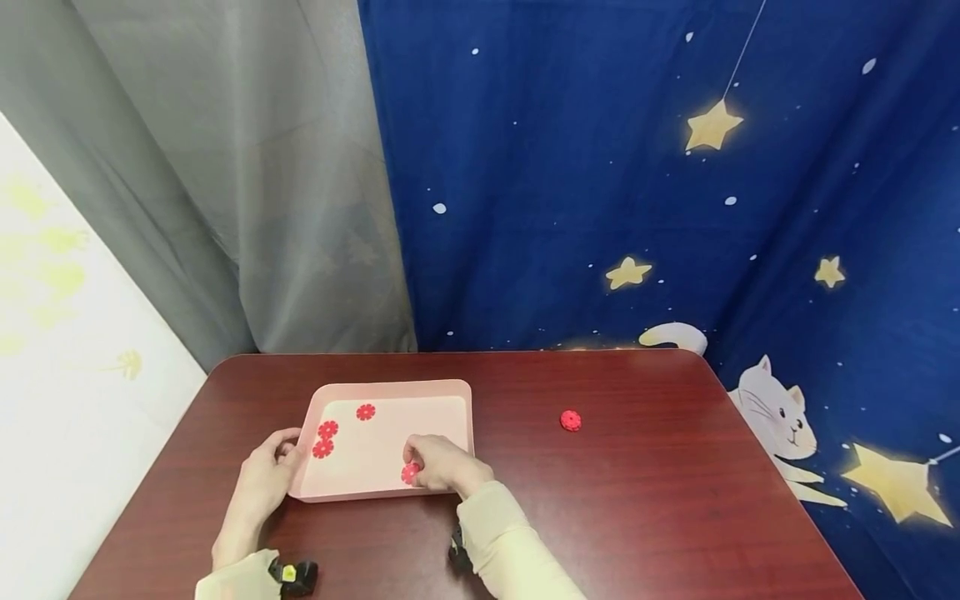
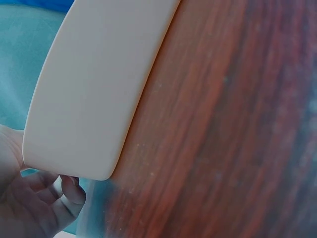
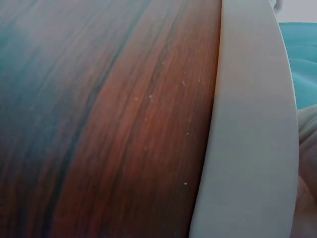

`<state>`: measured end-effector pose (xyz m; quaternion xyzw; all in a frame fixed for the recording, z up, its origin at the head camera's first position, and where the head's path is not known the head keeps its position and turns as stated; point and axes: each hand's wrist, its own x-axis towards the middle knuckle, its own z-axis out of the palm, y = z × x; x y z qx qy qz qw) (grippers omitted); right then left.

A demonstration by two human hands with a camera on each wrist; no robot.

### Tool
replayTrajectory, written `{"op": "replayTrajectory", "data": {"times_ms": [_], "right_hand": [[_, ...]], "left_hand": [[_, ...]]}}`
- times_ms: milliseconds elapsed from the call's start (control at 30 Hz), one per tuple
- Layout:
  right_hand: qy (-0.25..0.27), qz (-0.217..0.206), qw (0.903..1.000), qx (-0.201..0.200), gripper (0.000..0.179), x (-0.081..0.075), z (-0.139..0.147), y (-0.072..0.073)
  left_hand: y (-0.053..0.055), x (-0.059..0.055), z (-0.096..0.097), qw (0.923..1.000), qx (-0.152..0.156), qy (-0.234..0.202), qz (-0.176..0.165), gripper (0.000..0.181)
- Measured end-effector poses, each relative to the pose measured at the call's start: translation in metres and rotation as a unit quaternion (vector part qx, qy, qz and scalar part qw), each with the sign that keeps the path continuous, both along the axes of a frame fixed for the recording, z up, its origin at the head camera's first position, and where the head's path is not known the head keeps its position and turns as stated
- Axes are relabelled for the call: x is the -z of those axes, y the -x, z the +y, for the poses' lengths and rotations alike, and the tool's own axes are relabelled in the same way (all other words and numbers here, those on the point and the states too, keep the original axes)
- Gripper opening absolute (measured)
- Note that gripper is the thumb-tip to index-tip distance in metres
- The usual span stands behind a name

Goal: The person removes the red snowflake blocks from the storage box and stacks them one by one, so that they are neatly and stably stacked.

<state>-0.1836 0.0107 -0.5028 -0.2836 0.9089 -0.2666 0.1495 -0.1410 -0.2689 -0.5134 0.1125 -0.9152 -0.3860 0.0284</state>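
Note:
My left hand (image 1: 266, 475) holds the left side of a pink tray (image 1: 378, 390), its thumb at the rim and its fingers curled outside the wall. In the left wrist view, that hand (image 2: 37, 193) shows at the corner of the tray. Over the tray's near right part, my right hand (image 1: 446, 462) pinches a red flower-shaped disc (image 1: 409, 473) close above the floor. The tray wall (image 3: 247, 129) hides most of this hand in the right wrist view. Inside lie more red discs: an upper one (image 1: 366, 412) and a pair (image 1: 326, 439) at the left.
On the brown table (image 1: 637, 500), to the right of the tray, sits what looks like a small stack of red discs (image 1: 571, 420). A grey curtain (image 1: 300, 167) and a blue starry curtain (image 1: 540, 167) hang behind the table's far edge.

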Motion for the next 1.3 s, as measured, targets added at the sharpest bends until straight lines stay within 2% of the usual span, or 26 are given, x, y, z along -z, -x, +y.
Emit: {"op": "replayTrajectory", "data": {"times_ms": [233, 467, 733, 867, 967, 1067, 1300], "right_hand": [[-0.008, -0.001, 0.9998, 0.02, 0.026, -0.004, 0.0, 0.0], [-0.005, 0.0, 0.9991, 0.043, 0.026, -0.005, 0.004, -0.002], [0.046, 0.007, 0.9964, 0.07, 0.028, -0.004, 0.004, 0.001], [0.096, -0.017, 0.991, 0.092, 0.025, -0.011, 0.012, 0.005], [0.15, -0.047, 0.9814, 0.11, 0.021, -0.024, 0.022, 0.007], [0.207, -0.068, 0.967, 0.132, 0.012, -0.038, 0.035, 0.009], [0.342, -0.121, 0.9163, 0.171, 0.009, -0.056, 0.073, 0.01]], "left_hand": [[-0.001, -0.003, 0.001, 1.0, -0.001, -0.001, -0.004, 0.036], [0.0, -0.002, 0.003, 1.0, 0.0, 0.001, 0.006, 0.035], [-0.002, -0.003, 0.001, 1.0, 0.002, 0.002, -0.002, 0.037], [-0.001, -0.004, 0.002, 1.0, -0.001, 0.006, 0.001, 0.036], [-0.001, -0.005, 0.003, 1.0, 0.0, 0.003, 0.002, 0.036], [-0.002, -0.006, 0.003, 1.0, -0.001, 0.002, 0.001, 0.036], [-0.001, -0.005, 0.004, 1.0, 0.0, 0.005, 0.003, 0.035]]}}
